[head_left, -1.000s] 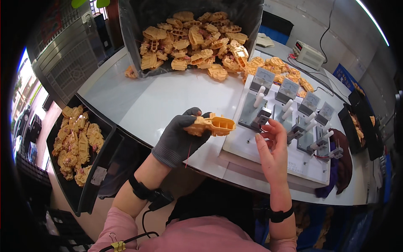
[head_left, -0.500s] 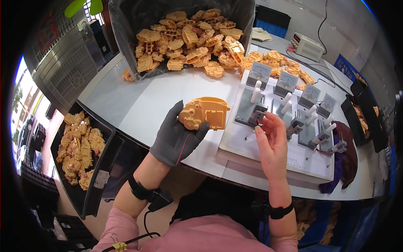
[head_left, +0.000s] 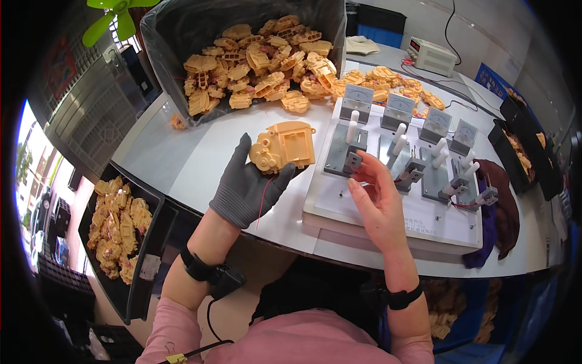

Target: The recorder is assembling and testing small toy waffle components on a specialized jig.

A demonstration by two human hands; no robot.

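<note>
My left hand [head_left: 248, 185], in a dark grey knitted glove, grips a yellow plastic housing [head_left: 284, 149] above the table. The housing shows a square recess and small round bosses, and a thin red wire [head_left: 263, 203] hangs from it over the glove. My bare right hand [head_left: 381, 197] is at the leftmost station of a white test board [head_left: 382, 212]. Its fingers curl against a small grey clamp block [head_left: 353, 161], the thumb just below; the exact contact is partly hidden. White pegs [head_left: 352, 127] and a meter [head_left: 357, 100] stand behind that block.
A lined bin [head_left: 159, 45] heaped with yellow housings lies at the back; more spill beside it. A black crate [head_left: 142, 267] of housings stands left below the table. To the right are other stations, a dark cloth [head_left: 501, 206], black bins [head_left: 506, 130] and a power supply [head_left: 431, 57].
The housing has turned in my left hand, so its square recess faces the view more fully. The whole view has shifted slightly. My right hand stays at the same clamp block.
</note>
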